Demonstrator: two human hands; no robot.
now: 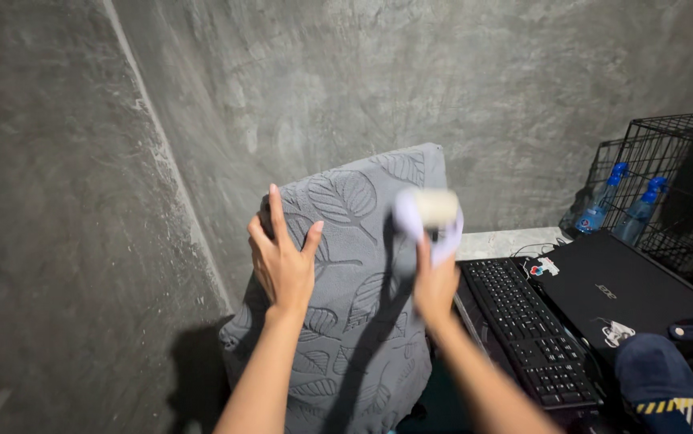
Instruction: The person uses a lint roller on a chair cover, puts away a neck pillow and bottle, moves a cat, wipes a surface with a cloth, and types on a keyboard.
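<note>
The person's left hand (284, 261) is open and flat. Its fingers are spread and pressed against a grey cloth (354, 297), near the cloth's top left corner. The hand holds nothing; it only touches the cloth.

The right hand (435, 283) is closed around the handle of a lint roller (428, 215). The roller is pale purple with a whitish roll on top. It looks blurry. It sits against the upper right part of the cloth.

The cloth is soft and grey, with a pattern of big leaves all over it. It is draped over something tall like a chair back and hangs down low. It stands in front of a rough grey wall (81, 201).

To the right is a black keyboard (527, 321). Beside that lies a closed black laptop (619, 293). Behind them stand two clear bottles (599, 210) with blue caps, next to a black wire cage (676, 181). A dark blue and striped cloth thing (668, 378) lies at the bottom right.
</note>
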